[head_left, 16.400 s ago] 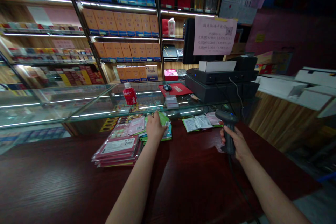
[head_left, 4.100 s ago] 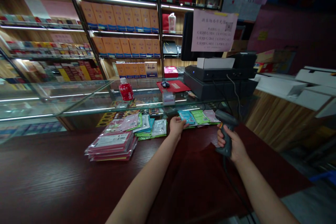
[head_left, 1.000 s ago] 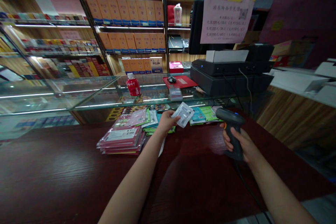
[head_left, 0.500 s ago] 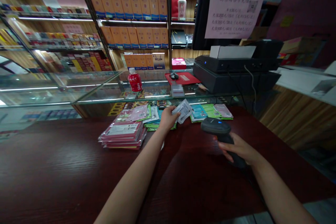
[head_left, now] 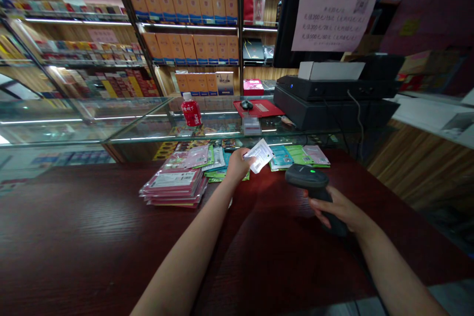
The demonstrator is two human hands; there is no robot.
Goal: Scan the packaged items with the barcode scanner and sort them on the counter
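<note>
My left hand [head_left: 238, 164] is closed on one edge of a small white packet [head_left: 259, 156], whose printed side is brightly lit. In my right hand [head_left: 339, 210] is a dark barcode scanner [head_left: 307, 177], its head pointing left toward the packet and a green light glowing on top. The scanner's handle is partly covered by my fingers. Left of my left hand lies a stack of pink packets in clear film [head_left: 172, 187]. Blue, green and pink packets [head_left: 296, 156] lie between the two hands, farther back on the table.
A glass display counter [head_left: 148, 126] runs behind the dark red table [head_left: 92, 237]. On it stand a red bottle [head_left: 191, 110], a mouse [head_left: 246, 104] on a red mat, and a black cash-register unit [head_left: 329, 108] with a paper sign [head_left: 335, 15] above. Shelves of boxes line the wall.
The scanner's light has turned from blue to green, and the white packet has become brightly lit. Both hands keep nearly the same place; the view has shifted slightly.
</note>
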